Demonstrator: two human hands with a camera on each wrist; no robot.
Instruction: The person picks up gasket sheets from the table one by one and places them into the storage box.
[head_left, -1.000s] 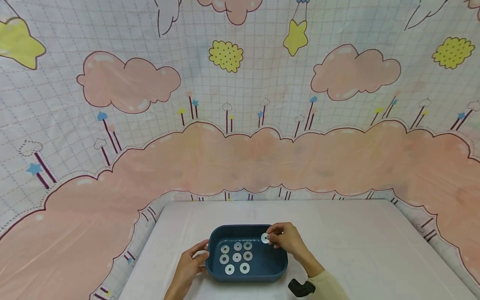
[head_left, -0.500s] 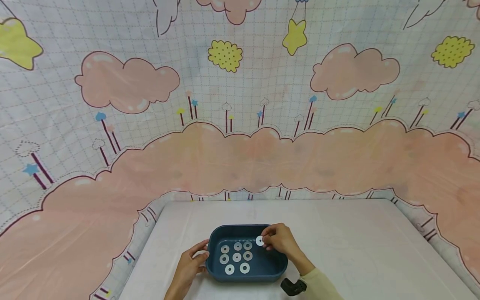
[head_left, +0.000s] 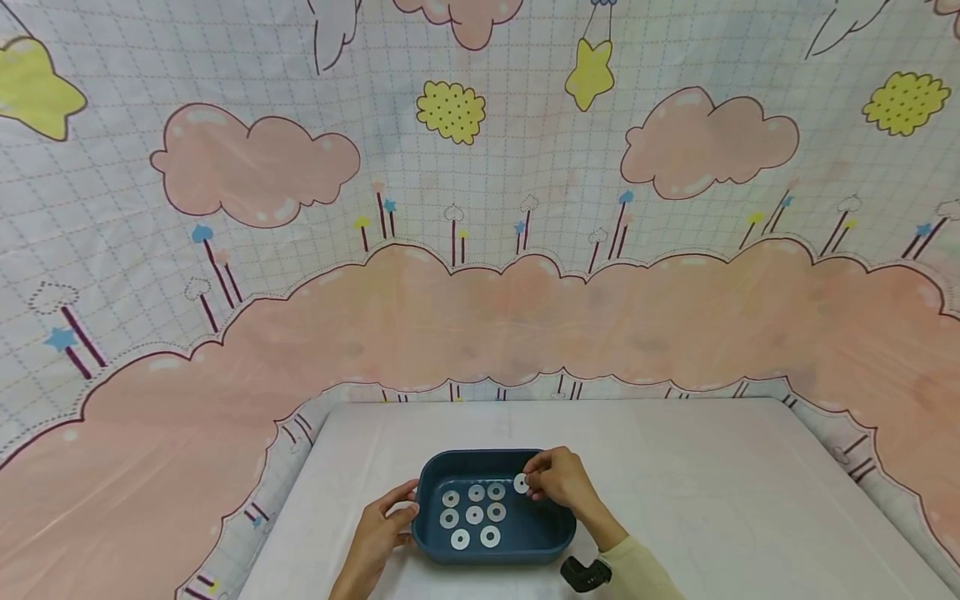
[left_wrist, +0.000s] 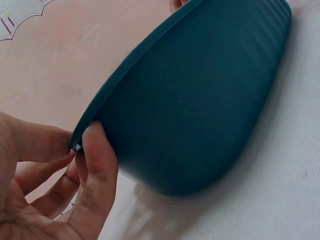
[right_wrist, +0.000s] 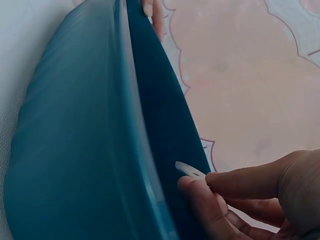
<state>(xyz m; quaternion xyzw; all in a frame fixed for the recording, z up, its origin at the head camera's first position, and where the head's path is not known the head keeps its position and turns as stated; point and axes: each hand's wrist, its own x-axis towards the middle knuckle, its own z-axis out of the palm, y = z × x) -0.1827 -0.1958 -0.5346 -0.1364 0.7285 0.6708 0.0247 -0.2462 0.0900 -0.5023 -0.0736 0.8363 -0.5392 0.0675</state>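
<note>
A dark teal tray (head_left: 427, 492) sits on the white table (head_left: 712, 492) near its front edge, with several white washers (head_left: 474, 515) lying flat inside. My right hand (head_left: 558, 483) pinches one more white washer (head_left: 521, 483) just over the tray's far right part; the right wrist view shows that washer (right_wrist: 187, 170) edge-on between thumb and fingers above the tray (right_wrist: 75, 150). My left hand (head_left: 382, 521) holds the tray's left rim, thumb (left_wrist: 97, 165) on the outer wall of the tray (left_wrist: 200, 100).
A cartoon cloud-and-star cloth (head_left: 480, 250) hangs behind and drapes around the table. A black wrist strap device (head_left: 585, 573) shows on my right forearm. Bare table surface lies to the right of the tray.
My right hand has carried the washer a little left and down, from near the tray's far right rim to lower inside the tray. The left hand has stayed on the rim.
</note>
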